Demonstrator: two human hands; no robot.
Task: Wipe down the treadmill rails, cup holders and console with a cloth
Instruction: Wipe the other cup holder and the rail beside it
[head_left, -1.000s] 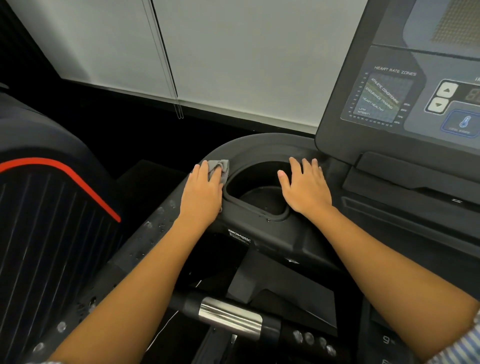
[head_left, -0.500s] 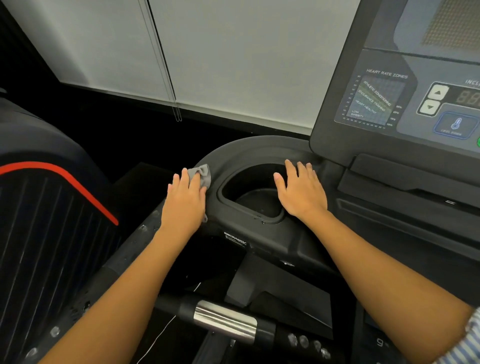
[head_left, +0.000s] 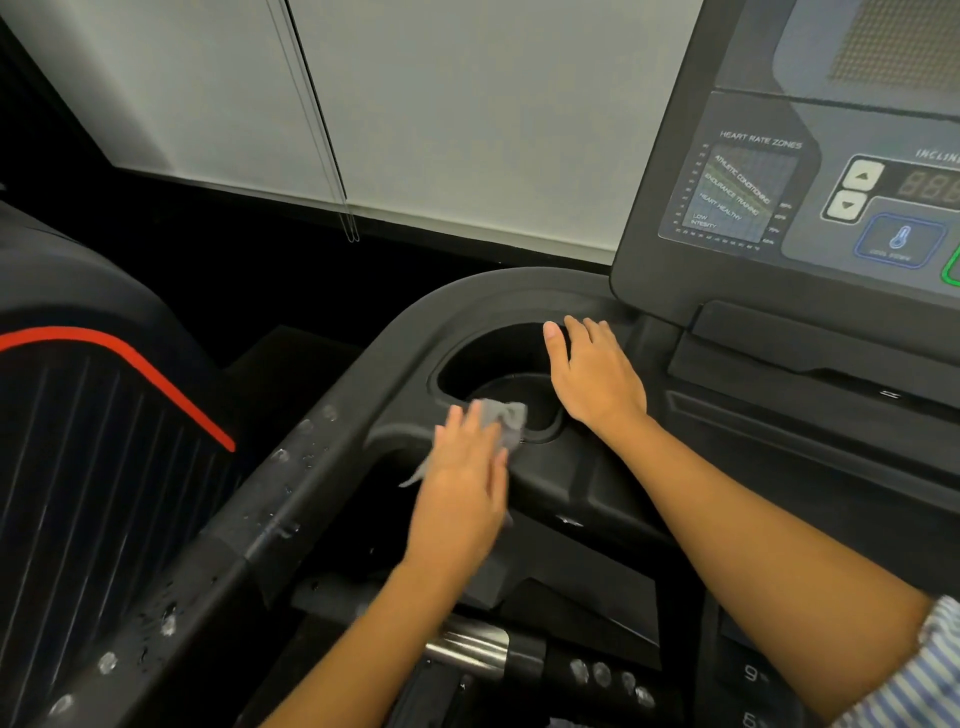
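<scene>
A small grey cloth (head_left: 505, 422) is pressed under my left hand (head_left: 467, 483) on the near rim of the black cup holder (head_left: 483, 358), its edge hanging over the hollow. The left hand is blurred. My right hand (head_left: 592, 379) lies flat with fingers spread on the cup holder's right rim, holding nothing. The left rail (head_left: 291, 493) runs down to the lower left with water drops on it. The console (head_left: 810, 208) rises at upper right, with a heart rate chart and arrow buttons.
A neighbouring machine's black cover (head_left: 104, 441) with a red stripe stands at left. White blinds (head_left: 415, 114) hang behind. A chrome-banded grip bar (head_left: 472, 649) with round buttons crosses below the hands.
My left hand has slid with the cloth from the cup holder's left outer rim to its near front rim. The right hand has stayed on the right rim.
</scene>
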